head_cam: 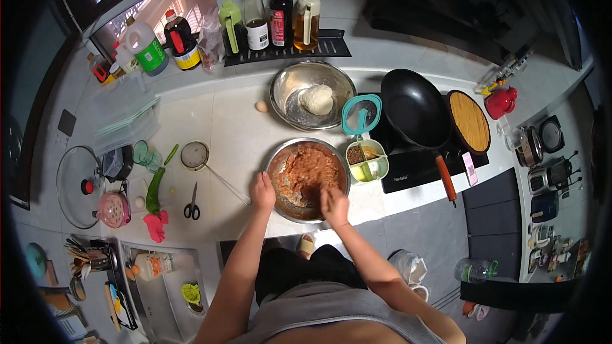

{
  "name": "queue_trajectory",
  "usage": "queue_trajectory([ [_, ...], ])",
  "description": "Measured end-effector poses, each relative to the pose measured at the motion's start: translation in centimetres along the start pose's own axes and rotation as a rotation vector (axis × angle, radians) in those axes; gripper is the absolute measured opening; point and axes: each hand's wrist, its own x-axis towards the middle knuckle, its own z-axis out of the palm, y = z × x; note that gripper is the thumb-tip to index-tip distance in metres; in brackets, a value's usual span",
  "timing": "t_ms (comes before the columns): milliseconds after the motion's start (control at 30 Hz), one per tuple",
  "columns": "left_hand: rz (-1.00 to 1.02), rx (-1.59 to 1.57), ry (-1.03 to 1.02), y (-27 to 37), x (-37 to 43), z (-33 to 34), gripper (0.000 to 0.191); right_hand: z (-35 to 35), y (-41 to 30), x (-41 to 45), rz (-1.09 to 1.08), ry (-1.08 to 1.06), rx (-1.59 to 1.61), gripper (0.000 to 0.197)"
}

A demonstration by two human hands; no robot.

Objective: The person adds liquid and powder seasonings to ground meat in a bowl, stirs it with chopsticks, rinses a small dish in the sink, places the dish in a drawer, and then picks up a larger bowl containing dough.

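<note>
A stainless steel bowl [306, 220] of reddish-brown minced filling [308, 167] stands at the front of the counter. My left hand [263, 192] holds its left rim, fingers along the outside wall. Over the right front of the bowl is my right hand [334, 205], fingers curled and blurred at the filling. Whether a utensil is in it is too blurred to tell. Behind stands a larger steel bowl [291, 81] with a ball of dough [316, 100]. Just right of the filling sits a divided seasoning box [367, 160], its teal-rimmed lid [362, 113] raised.
Left lie a fine-mesh strainer [194, 155], scissors [192, 205], green peppers [154, 191] and a pink cloth [156, 226]. An egg [261, 106] rests near the dough bowl. A black wok [415, 107] stands on the cooktop [411, 177], handle outward. Bottles [280, 14] line the back shelf; a sink [162, 306] is front left.
</note>
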Motion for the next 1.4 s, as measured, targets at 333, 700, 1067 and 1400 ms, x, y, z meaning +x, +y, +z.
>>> queue_trajectory([
  [333,-0.085,-0.057,-0.051,0.0,0.0,-0.2,0.04,-4.0,3.6,2.2,0.111,-0.07,0.203,0.01],
  [700,-0.08,-0.018,-0.03,0.6,-0.2,-1.2,0.039,-7.9,5.5,-0.4,0.143,-0.563,0.125,0.013],
  [1067,-0.072,0.013,-0.032,0.2,-0.1,-1.2,0.038,-3.0,2.6,-2.3,-0.272,-0.443,0.199,0.01],
  [1400,-0.059,0.007,0.015,0.0,-0.1,-0.8,0.035,-0.6,-0.1,-2.8,-0.239,-0.359,0.304,0.009],
])
